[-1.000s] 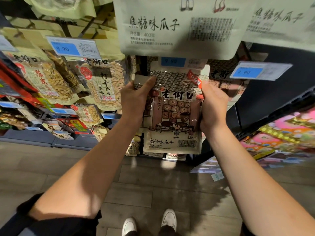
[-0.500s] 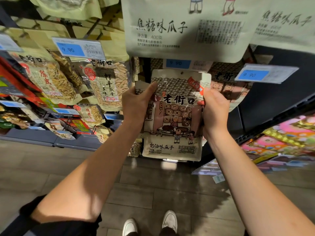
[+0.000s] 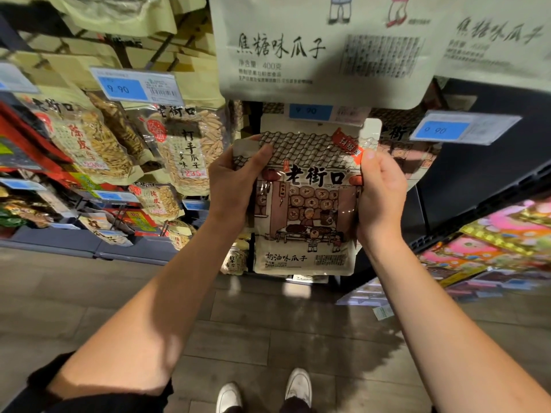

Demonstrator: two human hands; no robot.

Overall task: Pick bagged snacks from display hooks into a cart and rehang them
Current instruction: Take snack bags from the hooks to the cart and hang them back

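Both hands, left hand [image 3: 235, 180] and right hand [image 3: 380, 192], each grip closed on a side edge, hold one snack bag [image 3: 307, 204] beneath a price tag [image 3: 310, 111], apparently mid-hang or mid-removal; no cart visible.

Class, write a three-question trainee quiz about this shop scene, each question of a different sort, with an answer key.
1. True or false: both hands grip the illustrated snack bag.
2. Where does the left hand grip the bag? A) bottom edge B) upper left edge C) hang hole
3. Fill in: the blue price tag over the seed bags on the left reads ____.

Key
1. True; the right hand grips the bag's right edge.
2. B
3. 9.90
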